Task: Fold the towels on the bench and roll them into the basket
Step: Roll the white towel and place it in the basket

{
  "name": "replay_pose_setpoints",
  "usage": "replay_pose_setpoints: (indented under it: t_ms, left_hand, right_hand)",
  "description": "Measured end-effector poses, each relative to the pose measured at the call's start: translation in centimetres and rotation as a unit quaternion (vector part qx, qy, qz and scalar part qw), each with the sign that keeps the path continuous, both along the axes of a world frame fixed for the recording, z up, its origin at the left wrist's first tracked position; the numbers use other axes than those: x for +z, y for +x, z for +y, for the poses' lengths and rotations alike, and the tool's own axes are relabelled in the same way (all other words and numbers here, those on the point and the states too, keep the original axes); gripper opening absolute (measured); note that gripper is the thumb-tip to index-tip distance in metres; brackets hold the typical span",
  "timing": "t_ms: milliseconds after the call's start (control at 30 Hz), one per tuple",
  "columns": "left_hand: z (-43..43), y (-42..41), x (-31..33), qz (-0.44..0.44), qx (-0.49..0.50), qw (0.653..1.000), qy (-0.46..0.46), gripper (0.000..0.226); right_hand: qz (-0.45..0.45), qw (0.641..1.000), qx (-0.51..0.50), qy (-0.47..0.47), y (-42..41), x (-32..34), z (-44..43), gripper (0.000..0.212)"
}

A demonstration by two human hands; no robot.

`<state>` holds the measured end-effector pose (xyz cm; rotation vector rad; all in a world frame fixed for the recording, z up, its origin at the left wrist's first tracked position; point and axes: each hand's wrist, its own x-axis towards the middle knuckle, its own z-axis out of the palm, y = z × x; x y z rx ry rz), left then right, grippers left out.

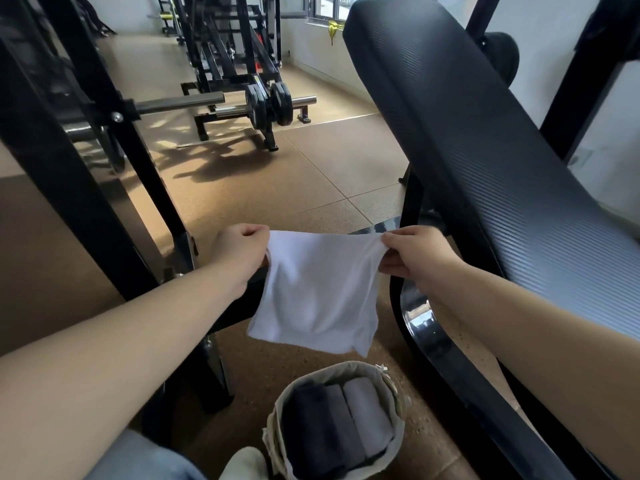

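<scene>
above basket [277, 419] — left hand [239, 252], right hand [417, 256] pinch white towel [318, 292] top corners; basket base cut off.

Cannot see the tips of the fingers [258, 232] of the left hand [239, 252] or the right hand [415, 254] where the top corners of the white towel [318, 292] cover them. Cannot follow the table [485, 150] frame behind that towel and the right forearm; loses the pad past the right edge. Loses the basket [346, 367] near wall, a shoe [242, 462] and a denim knee [145, 459] at the bottom edge. Cannot identify the small yellow thing [334, 29] by the window.
</scene>
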<state>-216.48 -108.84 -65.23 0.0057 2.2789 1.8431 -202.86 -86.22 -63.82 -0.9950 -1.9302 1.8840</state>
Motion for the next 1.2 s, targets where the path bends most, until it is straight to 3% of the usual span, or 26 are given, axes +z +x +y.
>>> replay_pose_setpoints:
  t_ms: [200, 467, 1000, 1200]
  left_hand:
    - [4.1, 3.3, 0.5, -0.042, -0.077, 0.995, 0.055, 0.01]
    - [5.5, 5.8, 1.1, -0.034, -0.155, 0.987, 0.024, 0.016]
    - [5.5, 5.8, 0.9, -0.056, -0.136, 0.988, 0.039, 0.015]
    - [5.5, 5.8, 0.8, -0.058, -0.14, 0.987, 0.05, 0.013]
  right_hand:
    - [0.021, 0.997, 0.049, 0.049, -0.4, 0.5, -2.4, 0.004]
    - [0.031, 0.94, 0.083, 0.329, 0.1, 0.2, -3.9, 0.006]
    - [0.025, 0.874, 0.115, 0.472, 0.1, 0.0, -4.4, 0.02]
    - [0.051, 0.872, 0.134, 0.469, 0.2, -0.5, -4.7, 0.018]
